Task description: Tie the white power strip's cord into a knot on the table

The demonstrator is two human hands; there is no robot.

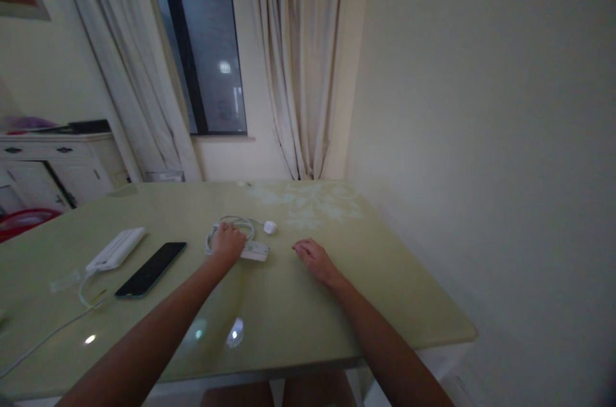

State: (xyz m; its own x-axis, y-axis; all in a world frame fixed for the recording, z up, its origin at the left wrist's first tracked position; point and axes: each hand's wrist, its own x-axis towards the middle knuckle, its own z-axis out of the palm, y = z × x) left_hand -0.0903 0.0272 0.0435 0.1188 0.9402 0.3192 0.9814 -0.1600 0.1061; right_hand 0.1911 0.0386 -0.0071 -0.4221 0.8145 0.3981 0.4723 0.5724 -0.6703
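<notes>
The left hand [228,244] lies palm down on a coiled white cable [234,228], its fingers curled loosely over the near part of the loop; whether they actually pinch the cord cannot be told from this angle. Just to the right of that hand, touching or nearly touching it, sits a small white rectangular block [255,251] — likely an adapter or a small power strip, though it is too small to be sure. At the far right end of the cable rests a little white plug [270,226], close to the block but apart from it.

The right hand [312,257] rests flat on the worktop [394,291], fingers relaxed and slightly spread, holding nothing; it lies near the white block with a clear gap of bare surface between them.

Farther to the left, well apart from both hands, a dark phone [151,269] lies face up at a slant. Beyond it is a white power bank [116,249], lying at much the same slant, and from its near end a thin white cord [58,323] runs toward the worktop's near left edge.

The worktop itself is a glossy pale green with a faint white floral pattern [312,201] at its far side. Behind it hang cream curtains [298,60] on either side of a dark window [202,41], and a white cabinet [52,163] stands at the left.
</notes>
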